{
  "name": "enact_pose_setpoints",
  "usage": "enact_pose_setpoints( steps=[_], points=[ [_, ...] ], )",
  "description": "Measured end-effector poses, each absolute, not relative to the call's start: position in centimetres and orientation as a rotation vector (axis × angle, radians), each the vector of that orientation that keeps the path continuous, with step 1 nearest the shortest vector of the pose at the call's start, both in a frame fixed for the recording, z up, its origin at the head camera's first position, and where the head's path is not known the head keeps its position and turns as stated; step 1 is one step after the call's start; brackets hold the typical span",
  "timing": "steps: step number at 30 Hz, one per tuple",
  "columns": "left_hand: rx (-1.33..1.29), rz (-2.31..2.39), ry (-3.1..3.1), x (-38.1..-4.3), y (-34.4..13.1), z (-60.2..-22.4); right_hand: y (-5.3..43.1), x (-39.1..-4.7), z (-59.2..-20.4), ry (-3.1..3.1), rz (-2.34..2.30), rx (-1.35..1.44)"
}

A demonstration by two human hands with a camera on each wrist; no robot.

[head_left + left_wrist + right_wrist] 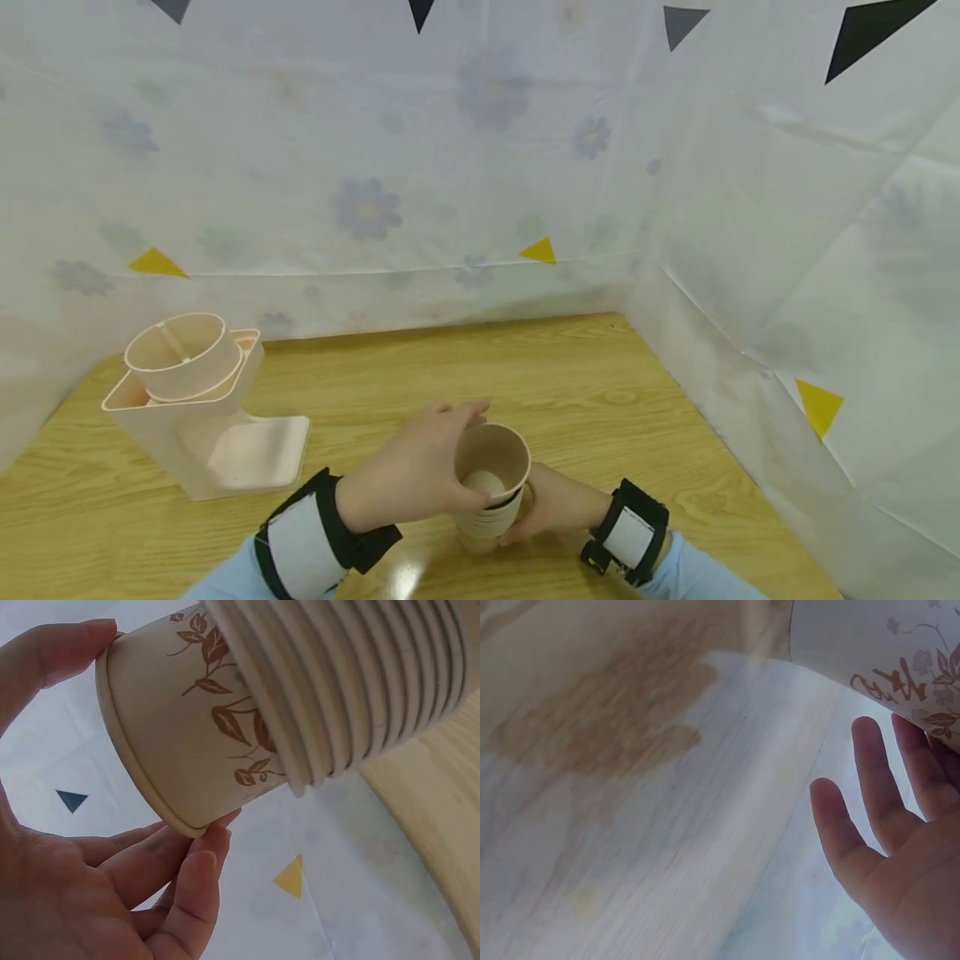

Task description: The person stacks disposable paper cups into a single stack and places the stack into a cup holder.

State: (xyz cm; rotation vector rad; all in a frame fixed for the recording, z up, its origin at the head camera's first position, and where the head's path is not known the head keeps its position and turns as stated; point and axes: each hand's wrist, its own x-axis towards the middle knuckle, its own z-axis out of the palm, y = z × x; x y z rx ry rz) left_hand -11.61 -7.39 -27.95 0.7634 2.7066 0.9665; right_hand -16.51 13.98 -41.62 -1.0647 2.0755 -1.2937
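Note:
A stack of paper cups (487, 523) stands on the table in the head view. Its top paper cup (180, 712), cream with brown leaf prints, sits raised partway out of the stacked rims. My left hand (416, 462) holds this cup near its rim, thumb on one side and fingers on the other in the left wrist view. Lower down on the right, my right hand (558, 500) grips the stack. The right wrist view shows only part of that hand's fingers (874, 776) beside a printed cup wall, so its full hold is hidden there.
At the left of the wooden table (570, 392) stands a cream plastic stand (187, 433) with a flat foot and a round, open-topped container (187, 379) in its upper part. Flower-printed white sheeting (450, 150) rises behind the table and along its right side.

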Motion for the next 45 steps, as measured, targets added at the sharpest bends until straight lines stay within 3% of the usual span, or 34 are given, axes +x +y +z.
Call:
enact_pose_setpoints(
  steps=[21, 29, 45],
  points=[
    [0.674, 1.056, 2.673, -11.5, -7.9, -30.9, 13.4, -17.2, -41.8, 2.071, -1.269, -1.076],
    [0.639, 1.267, 2.556, -11.7, -9.3, -33.7, 13.2, -17.9, -41.8, 2.086, -1.269, -1.120],
    [0.650, 1.673, 2.421, -13.5, -10.2, -35.5, 12.5, -18.9, -36.3, 2.141, -1.381, -1.212]
  ],
)
